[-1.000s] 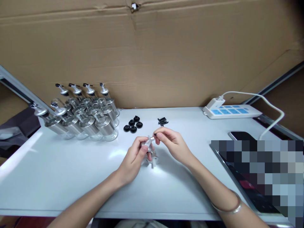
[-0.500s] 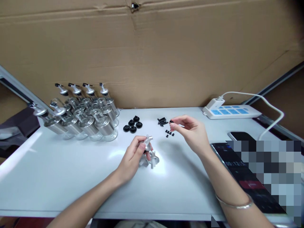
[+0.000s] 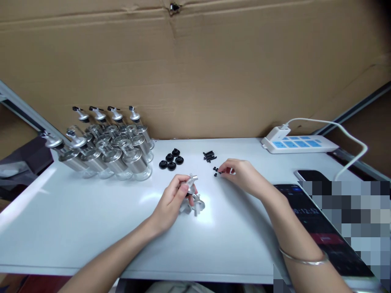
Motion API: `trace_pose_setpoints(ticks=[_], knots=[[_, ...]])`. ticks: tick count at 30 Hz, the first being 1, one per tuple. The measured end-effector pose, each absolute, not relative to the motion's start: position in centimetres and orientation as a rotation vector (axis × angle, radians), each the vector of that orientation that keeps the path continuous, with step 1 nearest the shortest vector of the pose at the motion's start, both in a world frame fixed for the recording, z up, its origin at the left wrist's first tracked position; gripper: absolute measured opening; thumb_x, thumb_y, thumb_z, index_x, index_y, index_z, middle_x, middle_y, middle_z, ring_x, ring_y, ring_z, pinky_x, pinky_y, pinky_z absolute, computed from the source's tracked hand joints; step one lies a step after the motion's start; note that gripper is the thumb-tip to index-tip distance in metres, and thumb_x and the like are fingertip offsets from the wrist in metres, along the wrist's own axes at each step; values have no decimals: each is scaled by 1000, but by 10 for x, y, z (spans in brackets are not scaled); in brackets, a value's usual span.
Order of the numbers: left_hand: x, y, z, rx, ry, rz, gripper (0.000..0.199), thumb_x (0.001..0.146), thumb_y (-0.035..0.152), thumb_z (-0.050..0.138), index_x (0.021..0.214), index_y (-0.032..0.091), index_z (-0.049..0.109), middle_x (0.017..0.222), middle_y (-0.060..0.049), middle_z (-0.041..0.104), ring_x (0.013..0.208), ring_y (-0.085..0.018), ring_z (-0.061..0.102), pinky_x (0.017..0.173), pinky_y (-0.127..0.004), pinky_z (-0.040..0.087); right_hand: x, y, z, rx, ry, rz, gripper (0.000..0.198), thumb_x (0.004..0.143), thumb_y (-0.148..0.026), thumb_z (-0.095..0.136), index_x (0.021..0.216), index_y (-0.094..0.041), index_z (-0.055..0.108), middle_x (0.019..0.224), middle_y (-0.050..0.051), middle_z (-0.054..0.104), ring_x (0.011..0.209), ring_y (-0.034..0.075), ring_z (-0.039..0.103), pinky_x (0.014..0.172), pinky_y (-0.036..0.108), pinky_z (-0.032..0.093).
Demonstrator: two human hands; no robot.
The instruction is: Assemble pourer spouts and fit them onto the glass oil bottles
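Observation:
My left hand (image 3: 168, 204) is closed around a silver pourer spout (image 3: 192, 183), its narrow tip pointing up and to the right. Just below, more silver pourer spouts (image 3: 198, 206) lie on the table, partly hidden by my fingers. Thumb and fingertips of my right hand (image 3: 244, 176) pinch together at a group of small black plugs (image 3: 215, 175). A dark bit shows at those fingertips, which cover some of the group. Behind it are several thin black tubes (image 3: 209, 154). Black ribbed stoppers (image 3: 171, 166) sit farther left.
Several glass bottles with metal sleeves (image 3: 136, 162), some topped with pourers, crowd the back left. A power strip (image 3: 328, 143) with a charger (image 3: 278, 132) and white cable lies at back right. A phone (image 3: 324, 228) showing a timer rests beneath my right forearm's outer side.
My right hand has come down from above the small black plugs to the plugs on the table. My left hand keeps its grip on the pourer spout.

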State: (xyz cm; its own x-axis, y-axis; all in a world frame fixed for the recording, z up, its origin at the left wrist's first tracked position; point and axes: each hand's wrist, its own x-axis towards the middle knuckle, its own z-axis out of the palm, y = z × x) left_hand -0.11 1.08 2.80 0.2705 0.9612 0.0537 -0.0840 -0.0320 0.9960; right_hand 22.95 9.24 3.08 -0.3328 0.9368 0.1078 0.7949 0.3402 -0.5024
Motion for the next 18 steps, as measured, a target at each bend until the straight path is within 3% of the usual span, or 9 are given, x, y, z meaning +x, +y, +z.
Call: trace_pose_setpoints(ticks=[18], knots=[[0, 11, 30, 1279, 941, 1039, 35, 89, 52, 46, 97, 18, 48, 86, -1, 57, 65, -11, 55, 62, -27, 43, 227, 92, 24, -1659, -2376, 411, 26, 76, -4, 49, 86, -17, 70, 86, 5, 68, 76, 19, 63, 72, 27, 46]])
